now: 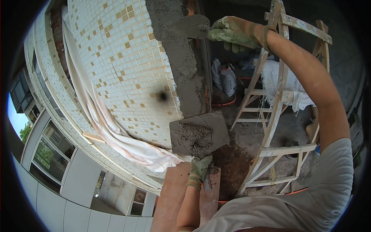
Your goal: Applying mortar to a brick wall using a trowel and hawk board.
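Note:
My left hand (199,169), in a green and tan work glove, is closed on the near edge of a flat mortar board (221,129). A heap of wet grey mortar (196,137) lies on the board. Beside this hand is a narrow handle-like piece (208,182), partly hidden. My right arm reaches far forward. My gloved right hand (240,33) is closed on a mortar-coated trowel (194,27), its handle hidden by the fingers. The blade lies against a band of grey mortar (184,63) along the edge of the mosaic-tiled wall (116,58).
A wooden stepladder (270,127) stands at my right, with a white woven sack (291,83) over it. Bags (228,81) lie on the floor beyond. A pale stained cloth (116,141) runs along the tiles' left side. A reddish board (170,201) is below my left arm.

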`<state>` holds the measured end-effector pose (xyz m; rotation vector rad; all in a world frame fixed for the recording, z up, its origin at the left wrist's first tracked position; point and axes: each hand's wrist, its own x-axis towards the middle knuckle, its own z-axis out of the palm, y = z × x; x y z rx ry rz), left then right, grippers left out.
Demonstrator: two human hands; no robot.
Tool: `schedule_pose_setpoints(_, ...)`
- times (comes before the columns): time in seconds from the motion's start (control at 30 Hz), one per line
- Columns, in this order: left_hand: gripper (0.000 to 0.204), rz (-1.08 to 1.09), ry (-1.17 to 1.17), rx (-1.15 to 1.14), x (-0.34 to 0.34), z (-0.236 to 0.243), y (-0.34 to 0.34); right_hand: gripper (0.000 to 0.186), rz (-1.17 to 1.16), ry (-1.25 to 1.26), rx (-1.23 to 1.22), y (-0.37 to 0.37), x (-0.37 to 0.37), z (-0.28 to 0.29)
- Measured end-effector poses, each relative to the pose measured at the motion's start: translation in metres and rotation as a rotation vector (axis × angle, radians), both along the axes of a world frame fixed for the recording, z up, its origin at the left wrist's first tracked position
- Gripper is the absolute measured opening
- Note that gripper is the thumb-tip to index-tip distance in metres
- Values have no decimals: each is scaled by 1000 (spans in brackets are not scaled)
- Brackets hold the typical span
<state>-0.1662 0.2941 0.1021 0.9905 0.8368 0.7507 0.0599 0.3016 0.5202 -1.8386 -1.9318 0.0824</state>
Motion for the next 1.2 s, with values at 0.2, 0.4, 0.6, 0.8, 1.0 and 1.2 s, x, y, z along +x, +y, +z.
schedule_pose_setpoints(0.2,14,-12,12,5,9,0,-1,35,419,879,-691,47,88,29)
schedule_pose_setpoints(0.4,11,14,-26,-46,4,13,-4,40,123,-198,-10,4,29,-68)
schedule_pose_setpoints(0.6,10,30,-28,-68,1,19,-14,36,23,-33,11,-13,19,-22)
schedule_pose_setpoints(0.8,16,34,16,-23,1,6,-11,33,44,40,15,-12,19,29)
schedule_pose_setpoints(1.0,17,50,106,-29,-8,7,-15,31,794,943,6,37,76,-57)
schedule_pose_setpoints(1.2,19,153,135,-83,-12,14,-37,28,490,1274,225,59,77,-211)
